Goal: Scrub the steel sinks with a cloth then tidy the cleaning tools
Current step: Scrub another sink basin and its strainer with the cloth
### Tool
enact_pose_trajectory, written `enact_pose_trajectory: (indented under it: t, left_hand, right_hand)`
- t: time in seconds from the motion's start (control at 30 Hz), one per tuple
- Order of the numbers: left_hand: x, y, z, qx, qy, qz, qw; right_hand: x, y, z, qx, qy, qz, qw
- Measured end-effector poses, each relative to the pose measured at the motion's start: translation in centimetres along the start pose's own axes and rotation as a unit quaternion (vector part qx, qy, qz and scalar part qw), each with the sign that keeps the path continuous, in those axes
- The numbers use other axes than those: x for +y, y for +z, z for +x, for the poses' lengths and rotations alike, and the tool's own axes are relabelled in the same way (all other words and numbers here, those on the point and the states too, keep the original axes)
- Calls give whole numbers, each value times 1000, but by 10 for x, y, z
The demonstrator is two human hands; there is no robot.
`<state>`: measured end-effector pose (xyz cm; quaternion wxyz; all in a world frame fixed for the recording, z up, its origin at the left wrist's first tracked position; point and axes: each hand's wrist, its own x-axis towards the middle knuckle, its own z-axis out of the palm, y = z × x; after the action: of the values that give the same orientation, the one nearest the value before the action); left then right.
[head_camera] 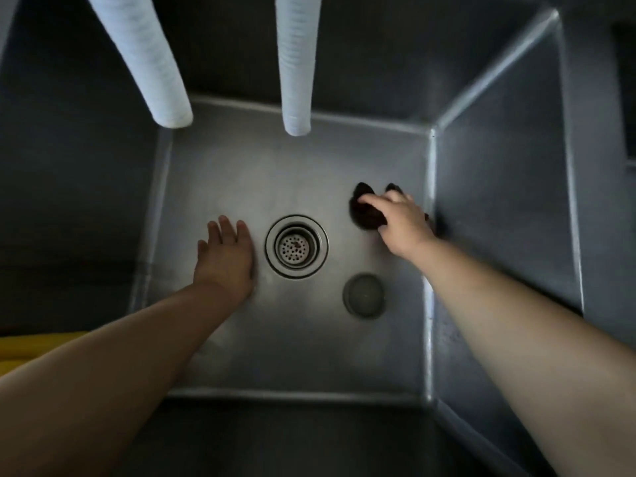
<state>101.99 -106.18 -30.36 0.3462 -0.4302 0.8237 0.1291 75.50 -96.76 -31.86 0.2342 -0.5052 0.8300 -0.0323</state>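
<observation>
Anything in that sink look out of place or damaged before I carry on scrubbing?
One thing: a round grey stopper lies loose on the sink floor, beside the open drain. No visible damage or spill.

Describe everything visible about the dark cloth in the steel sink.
The dark crumpled cloth looks nearly black, soft and bunched, with two raised folds poking up at its far edge. It lies on the floor of the grey steel sink, far right of the round perforated drain strainer and close to the right wall. The right hand covers much of it, fingers curled over the top, pressing it down. Its weave and any wetness cannot be made out.
</observation>
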Motion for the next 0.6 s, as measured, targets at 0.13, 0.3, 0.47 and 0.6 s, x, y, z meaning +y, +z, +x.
enact_pose_trajectory:
  t: [0.13,0.3,0.47,0.6]
  left_hand:
    - [29,4,-15,132,130,-1,983]
    - [99,5,-28,65,164,-205,963]
    - [140,14,-20,79,103,-254,959]
    - [144,24,-12,89,86,-271,954]
  right_hand:
    - [1,11,-40,-9,68,-4,998]
    - [-3,15,-61,-37,117,63,990]
    - [1,-16,-37,135,110,20,985]
    - [12,-14,-26,17,109,-79,991]
